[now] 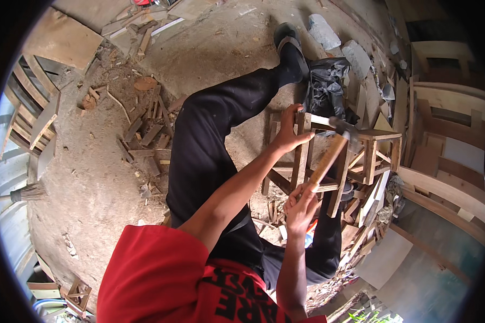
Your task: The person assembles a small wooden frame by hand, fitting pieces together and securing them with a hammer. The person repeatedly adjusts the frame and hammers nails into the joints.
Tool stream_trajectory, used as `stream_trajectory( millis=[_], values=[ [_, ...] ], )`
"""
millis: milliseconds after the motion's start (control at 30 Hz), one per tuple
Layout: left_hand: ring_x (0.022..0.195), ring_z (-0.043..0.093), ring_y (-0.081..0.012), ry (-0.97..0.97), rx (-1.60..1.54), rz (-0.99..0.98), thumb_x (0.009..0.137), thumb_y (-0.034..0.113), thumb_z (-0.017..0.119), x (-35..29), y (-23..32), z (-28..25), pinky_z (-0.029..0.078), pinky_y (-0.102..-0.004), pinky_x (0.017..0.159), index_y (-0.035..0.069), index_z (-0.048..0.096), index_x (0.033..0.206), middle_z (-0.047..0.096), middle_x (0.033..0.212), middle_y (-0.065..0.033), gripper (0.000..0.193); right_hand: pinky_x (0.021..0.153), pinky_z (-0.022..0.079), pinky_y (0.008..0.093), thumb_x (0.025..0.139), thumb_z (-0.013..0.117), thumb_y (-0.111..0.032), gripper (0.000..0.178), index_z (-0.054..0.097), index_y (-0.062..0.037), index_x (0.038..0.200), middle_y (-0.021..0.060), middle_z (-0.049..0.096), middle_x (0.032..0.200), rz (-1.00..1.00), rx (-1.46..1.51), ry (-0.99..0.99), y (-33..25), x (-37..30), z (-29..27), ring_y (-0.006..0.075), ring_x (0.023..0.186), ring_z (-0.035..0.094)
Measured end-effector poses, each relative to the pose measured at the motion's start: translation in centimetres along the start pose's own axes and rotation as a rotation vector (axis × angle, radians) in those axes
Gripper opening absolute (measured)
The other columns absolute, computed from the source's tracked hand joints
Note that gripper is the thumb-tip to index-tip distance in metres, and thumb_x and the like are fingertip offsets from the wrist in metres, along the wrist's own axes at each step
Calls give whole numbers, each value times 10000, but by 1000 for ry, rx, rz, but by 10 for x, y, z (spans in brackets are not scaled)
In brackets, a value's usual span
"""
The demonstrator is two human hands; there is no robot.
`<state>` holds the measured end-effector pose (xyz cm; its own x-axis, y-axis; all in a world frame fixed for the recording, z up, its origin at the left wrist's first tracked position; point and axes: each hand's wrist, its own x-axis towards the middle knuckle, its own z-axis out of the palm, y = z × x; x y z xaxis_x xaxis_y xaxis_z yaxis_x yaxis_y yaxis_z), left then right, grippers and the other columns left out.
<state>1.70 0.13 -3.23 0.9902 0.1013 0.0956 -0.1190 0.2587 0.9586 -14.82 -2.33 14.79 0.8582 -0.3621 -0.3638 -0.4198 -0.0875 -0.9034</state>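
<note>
The left hand (290, 132) clasps the top rail of a small bare-wood stool frame (328, 161), while just below it the right hand (300, 207) is wrapped tight around a wooden-handled steel hammer (333, 151).

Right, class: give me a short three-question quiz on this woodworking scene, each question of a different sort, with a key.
1. True or false: the right hand holds a hammer by its wooden handle.
2. What does the left hand grip? A) a broom B) the top of a wooden frame C) a black bag
3. Fill in: the floor on the person's left is strewn with wood ____.

Key: 1 true; 2 B; 3 scraps.
</note>
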Motion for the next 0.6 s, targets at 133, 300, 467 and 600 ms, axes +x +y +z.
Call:
stream_trajectory(
  millis=[133,300,467,600],
  values=[
    [1342,374,-316,165,179,-225,728,378,856,-21,28,13,303,-430,1122,-1,307,1428,383,1399,-198,968,406,297,280,1047,312,-558,632,472,-44,715,-29,353,509,152,-313,-9,6,11,-2,78,423,380],
    [1140,475,-277,294,171,-364,728,430,868,-36,52,12,405,-391,985,-56,393,1206,453,1188,-201,831,414,241,217,1029,317,-593,616,444,-61,745,-54,348,568,-5,13,-28,-35,-12,0,38,469,319],
    [994,621,-215,34,-263,-553,849,413,777,-50,67,19,502,-340,869,-32,438,1257,613,1101,-152,693,408,241,205,1044,353,-541,532,475,-44,897,-38,386,607,-70,214,-14,-41,-20,-23,35,458,313],
    [1049,636,-208,-62,-358,-695,874,373,758,-64,58,11,504,-357,903,-27,475,1274,630,1131,-136,633,383,282,211,1057,388,-476,472,467,-60,848,-47,371,590,51,193,-34,-4,-29,-37,34,445,328]
  ],
)
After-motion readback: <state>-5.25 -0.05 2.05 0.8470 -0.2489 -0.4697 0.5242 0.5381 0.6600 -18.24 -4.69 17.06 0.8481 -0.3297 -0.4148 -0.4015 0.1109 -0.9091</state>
